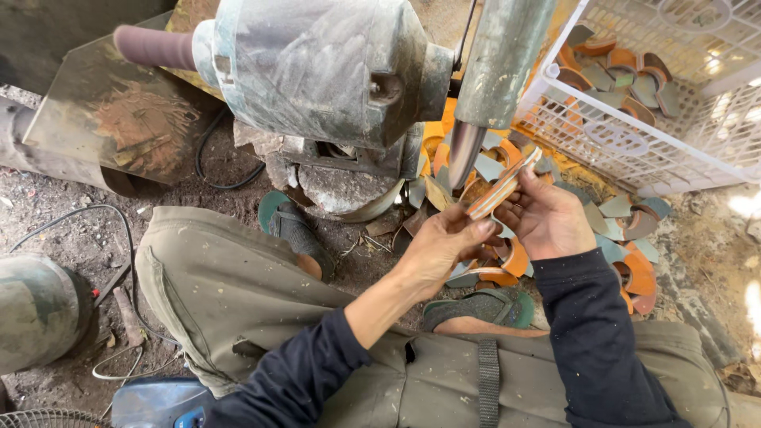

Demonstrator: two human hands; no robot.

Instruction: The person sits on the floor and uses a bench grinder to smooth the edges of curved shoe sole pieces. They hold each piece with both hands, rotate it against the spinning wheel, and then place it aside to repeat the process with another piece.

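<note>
A: Start at the left. What borders the hands?

B: A grey grinder motor [317,67] fills the top middle, with a brown sanding drum [154,46] sticking out leftwards. A cable [226,170] loops on the dirt below it. The person's knees, in olive trousers [222,285], close in the bottom.

A: And the hands themselves?

B: The left hand [440,246] comes up from below, its fingers clamped on the lower end of a curved strip [501,189], orange and pale in layers. The right hand [548,220] grips the strip's upper part from the right, fingers together around it. The strip's top edge sits right beside the spinning wheel [464,150], under a grey guard [501,59]; I cannot tell whether it touches.

A: Any free room?

B: Little. The motor crowds the left, and the white crate [634,147] leans in close on the right. A pile of cut pieces [630,265], orange and grey-blue, covers the ground beneath and right of the hands.

A: What is hard to see?

B: The wheel blurs. The guard's top is cut off. The hands hide much of the strip's middle, and the sandalled feet [297,230] are partly covered by knees and arms. The crate's contents show only through the mesh and open side.
</note>
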